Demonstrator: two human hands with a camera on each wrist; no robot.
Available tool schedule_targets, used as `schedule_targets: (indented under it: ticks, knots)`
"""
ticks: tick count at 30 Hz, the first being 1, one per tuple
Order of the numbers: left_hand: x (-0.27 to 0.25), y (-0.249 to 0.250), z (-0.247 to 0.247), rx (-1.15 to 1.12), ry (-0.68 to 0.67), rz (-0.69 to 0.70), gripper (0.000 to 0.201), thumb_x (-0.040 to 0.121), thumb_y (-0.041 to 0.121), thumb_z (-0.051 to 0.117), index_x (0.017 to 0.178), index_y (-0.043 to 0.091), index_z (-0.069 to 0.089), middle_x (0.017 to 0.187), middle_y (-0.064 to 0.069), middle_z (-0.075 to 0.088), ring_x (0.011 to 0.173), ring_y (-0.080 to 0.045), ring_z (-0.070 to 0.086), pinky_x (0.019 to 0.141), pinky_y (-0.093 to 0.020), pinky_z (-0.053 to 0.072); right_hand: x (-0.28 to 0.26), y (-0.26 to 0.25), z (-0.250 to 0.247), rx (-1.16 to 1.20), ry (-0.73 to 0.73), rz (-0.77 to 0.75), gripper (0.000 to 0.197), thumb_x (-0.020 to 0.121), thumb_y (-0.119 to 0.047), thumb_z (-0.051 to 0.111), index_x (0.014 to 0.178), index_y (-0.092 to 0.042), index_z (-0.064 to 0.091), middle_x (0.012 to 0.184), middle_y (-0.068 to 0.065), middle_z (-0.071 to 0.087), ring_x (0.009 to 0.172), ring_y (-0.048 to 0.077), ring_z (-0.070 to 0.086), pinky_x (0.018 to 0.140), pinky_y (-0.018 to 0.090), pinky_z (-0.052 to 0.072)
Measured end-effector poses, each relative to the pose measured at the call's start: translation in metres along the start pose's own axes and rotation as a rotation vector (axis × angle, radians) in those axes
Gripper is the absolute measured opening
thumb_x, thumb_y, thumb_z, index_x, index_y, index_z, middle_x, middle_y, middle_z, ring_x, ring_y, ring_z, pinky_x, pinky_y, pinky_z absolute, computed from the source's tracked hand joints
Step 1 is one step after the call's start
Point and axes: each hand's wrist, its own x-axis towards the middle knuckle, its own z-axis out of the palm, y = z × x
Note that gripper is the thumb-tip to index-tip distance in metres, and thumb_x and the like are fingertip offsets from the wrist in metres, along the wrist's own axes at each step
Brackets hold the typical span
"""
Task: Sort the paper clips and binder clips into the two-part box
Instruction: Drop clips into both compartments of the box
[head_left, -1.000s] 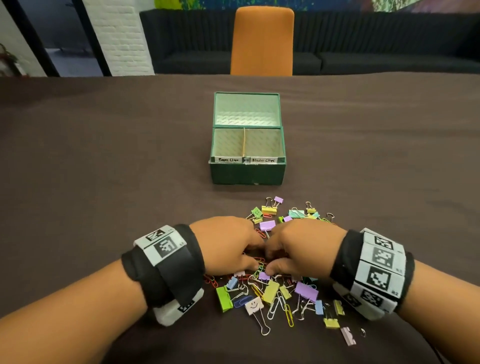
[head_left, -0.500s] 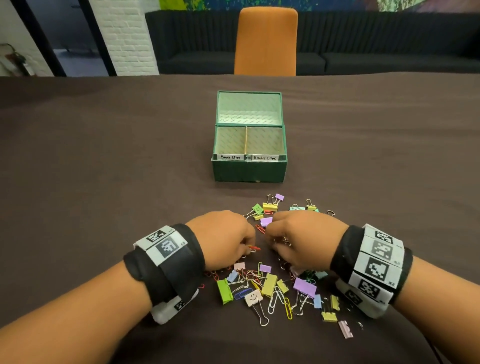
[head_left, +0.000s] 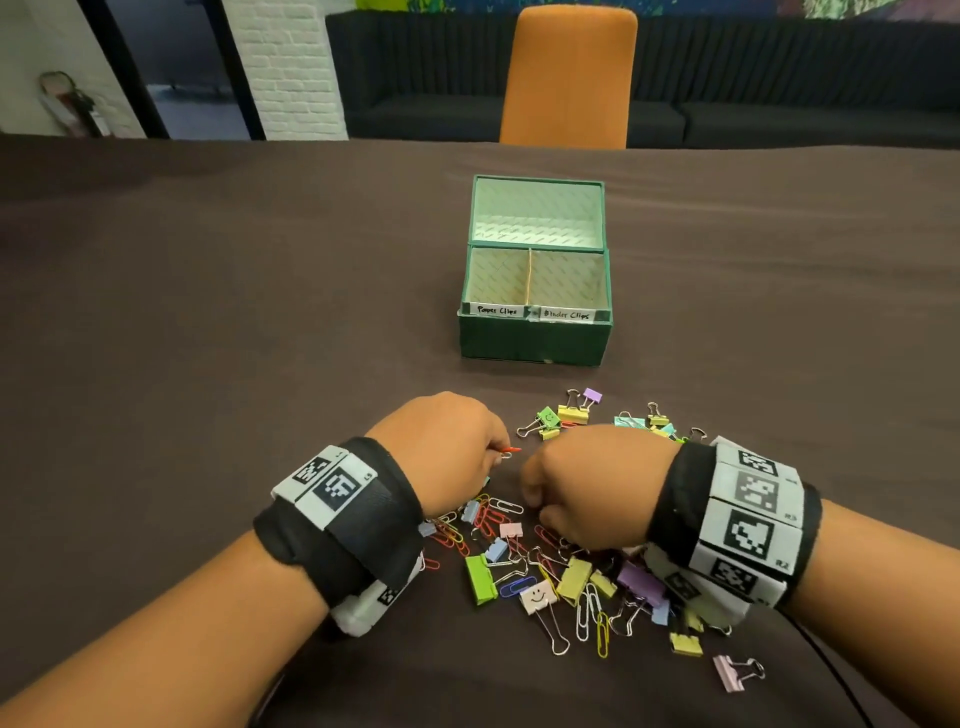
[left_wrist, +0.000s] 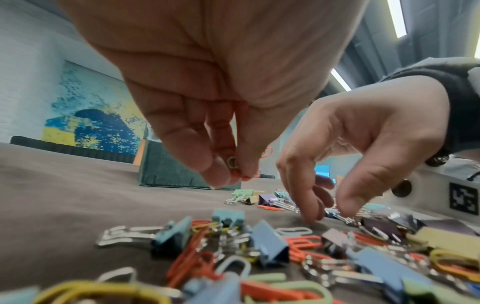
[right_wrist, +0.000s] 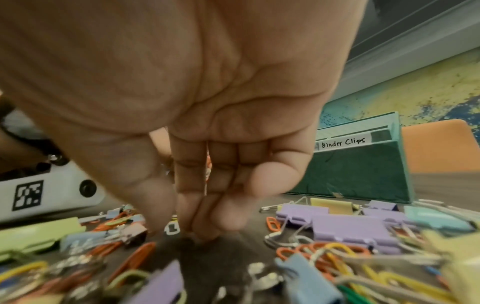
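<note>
A green two-part box (head_left: 535, 343) stands with its lid up, labelled "Paper Clips" on the left and "Binder Clips" on the right; both parts show only their lining. Between it and me lies a mixed pile of coloured paper clips and binder clips (head_left: 545, 571). My left hand (head_left: 493, 448) hovers over the pile's left edge and pinches a red paper clip (head_left: 511, 449). The left wrist view shows a yellow-green clip (left_wrist: 232, 163) in the same pinch. My right hand (head_left: 535, 512) has curled fingertips (right_wrist: 202, 234) down on the cloth among the clips. Whether they hold one is hidden.
The brown tablecloth (head_left: 260, 312) stretches wide to the left and right of the box. An orange chair (head_left: 569, 78) stands behind the far table edge. A stray pink binder clip (head_left: 732, 673) lies at the pile's near right.
My hands were close together in the pile. The left one has lifted up and away toward the box with the red paper clip pinched. The right one stays low in the pile.
</note>
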Motion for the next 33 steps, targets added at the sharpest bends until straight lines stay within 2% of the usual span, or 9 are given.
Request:
schedule_targets:
  ticks: [3,6,10,13,16,18,22,28,33]
  knots:
    - [0.001,-0.009,0.000,-0.020,0.032,-0.045,0.023,0.093,0.025,0.053,0.102,0.033,0.073,0.090,0.005,0.068,0.082,-0.021,0.062,0.075,-0.039,0.055,0.015,-0.012,-0.008,-0.040,0.038,0.017,0.028,0.096,-0.041,0.051,0.114,-0.025,0.064,0.097,0.002,0.067,0.091,0.026,0.064,0.080,0.034,0.053]
    - [-0.001,-0.008,-0.002,0.012,0.025,-0.053,0.026,0.089,0.018,0.056,0.101,0.032,0.074,0.085,0.003,0.065,0.077,-0.021,0.061,0.066,-0.033,0.052,0.027,-0.027,-0.010,-0.101,-0.013,0.022,0.036,0.090,-0.054,0.056,0.094,-0.018,0.058,0.071,0.000,0.049,0.074,0.026,0.054,0.065,0.031,0.043]
    - [-0.004,-0.005,-0.003,0.057,-0.015,-0.063,0.025,0.083,0.009,0.054,0.089,0.024,0.074,0.080,-0.001,0.062,0.073,-0.023,0.059,0.060,-0.030,0.042,0.031,-0.036,-0.008,-0.087,-0.009,-0.025,0.033,0.092,-0.038,0.060,0.115,-0.015,0.062,0.089,0.003,0.058,0.080,0.026,0.056,0.074,0.034,0.050]
    - [-0.003,-0.011,-0.001,0.005,0.027,-0.083,0.022,0.086,0.014,0.056,0.093,0.026,0.073,0.084,0.000,0.067,0.080,-0.024,0.064,0.063,-0.031,0.046,0.032,-0.032,-0.006,-0.013,-0.018,-0.055,0.015,0.089,-0.024,0.060,0.103,-0.021,0.065,0.099,0.002,0.067,0.088,0.026,0.063,0.081,0.036,0.054]
    - [-0.004,-0.016,0.003,-0.080,0.109,-0.110,0.025,0.089,0.020,0.056,0.109,0.030,0.067,0.098,0.002,0.070,0.092,-0.022,0.065,0.076,-0.036,0.054,0.032,-0.024,-0.008,0.086,-0.057,-0.046,0.013,0.083,-0.017,0.062,0.092,-0.024,0.067,0.093,-0.003,0.067,0.086,0.020,0.063,0.080,0.034,0.054]
    - [-0.006,-0.021,0.001,-0.174,0.157,-0.127,0.026,0.089,0.022,0.056,0.111,0.034,0.062,0.094,0.006,0.068,0.089,-0.017,0.063,0.078,-0.035,0.053,0.032,-0.014,-0.013,0.204,-0.041,-0.015,0.015,0.081,-0.015,0.064,0.090,-0.025,0.069,0.084,-0.008,0.067,0.078,0.014,0.062,0.076,0.030,0.055]
    - [0.005,-0.035,-0.016,-0.295,0.235,-0.164,0.009,0.087,0.023,0.065,0.091,0.031,0.062,0.070,0.012,0.061,0.067,-0.005,0.055,0.063,-0.023,0.043,0.041,0.024,-0.041,0.442,0.186,0.032,0.014,0.082,-0.010,0.067,0.087,-0.023,0.066,0.071,-0.009,0.069,0.056,-0.003,0.057,0.059,0.013,0.047]
    - [0.076,-0.058,-0.053,-0.463,0.563,-0.245,0.007,0.083,0.019,0.068,0.083,0.025,0.068,0.070,0.013,0.061,0.069,-0.006,0.058,0.062,-0.015,0.039,0.087,0.068,-0.085,0.669,0.655,0.230,0.017,0.079,-0.014,0.077,0.074,-0.023,0.064,0.071,-0.001,0.068,0.059,0.011,0.061,0.061,0.026,0.054]
    - [0.125,-0.067,-0.059,-0.449,0.569,-0.321,0.011,0.086,0.020,0.066,0.080,0.029,0.066,0.081,0.010,0.063,0.081,-0.014,0.061,0.069,-0.022,0.043,0.128,0.082,-0.099,0.635,0.731,0.369,0.016,0.080,-0.023,0.078,0.069,-0.025,0.066,0.076,0.001,0.071,0.070,0.020,0.070,0.065,0.033,0.060]
